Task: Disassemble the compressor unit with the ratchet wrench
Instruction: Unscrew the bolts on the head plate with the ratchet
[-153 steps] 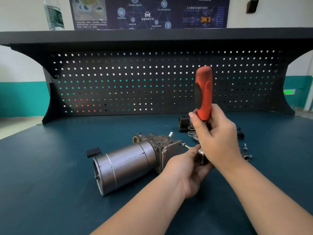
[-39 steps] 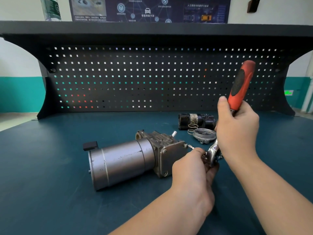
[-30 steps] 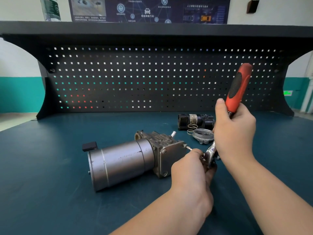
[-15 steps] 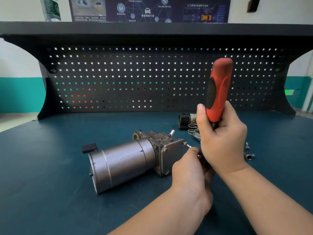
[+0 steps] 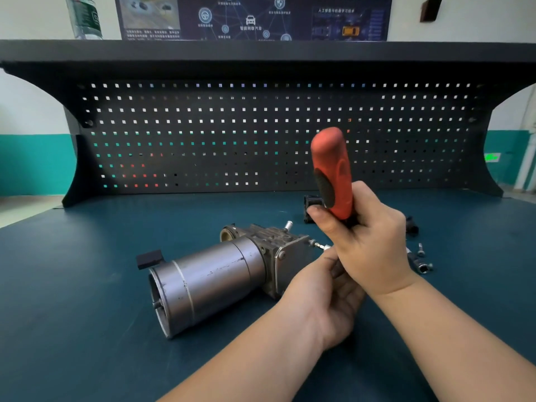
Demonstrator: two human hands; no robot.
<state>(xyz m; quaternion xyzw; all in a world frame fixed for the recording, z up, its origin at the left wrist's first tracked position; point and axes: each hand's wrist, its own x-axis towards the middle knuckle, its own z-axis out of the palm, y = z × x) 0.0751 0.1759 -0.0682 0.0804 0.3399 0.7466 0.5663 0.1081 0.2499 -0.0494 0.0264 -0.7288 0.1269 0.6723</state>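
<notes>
Right hand: the right hand (image 5: 368, 242) is curled round the lower part of the ratchet wrench (image 5: 332, 172), thumb laid up along the near side of the red handle; the handle stands nearly upright above the fist, tipped a little to the left.
Ratchet wrench head: hidden behind the two hands; only the red and black grip shows.
Left hand: the left hand (image 5: 324, 297) sits just below and left of the right one, touching it, fingers curled up toward the wrench head; what they pinch there cannot be made out.
Bit: a thin silver bit (image 5: 317, 245) sticks out to the left from between the hands and meets the top right corner of the compressor's end block.
Compressor unit: the compressor unit (image 5: 214, 280) lies on its side on the dark teal bench top (image 5: 87, 285), directly left of both hands; its round silver motor can points toward the near left, its cast block end is just beside the left hand's fingers.
Black clip: a small black block (image 5: 149, 258) lies at the far left end of the can.
Right of the right hand: a socket (image 5: 422, 266) and a small bolt (image 5: 420, 250) lie on the bench, near the wrist.
Beyond the right hand: a black part (image 5: 311, 203) shows partly behind the handle, another dark piece (image 5: 412, 226) to its right.
Backdrop: a black pegboard (image 5: 261, 134) stands well beyond the hands.
</notes>
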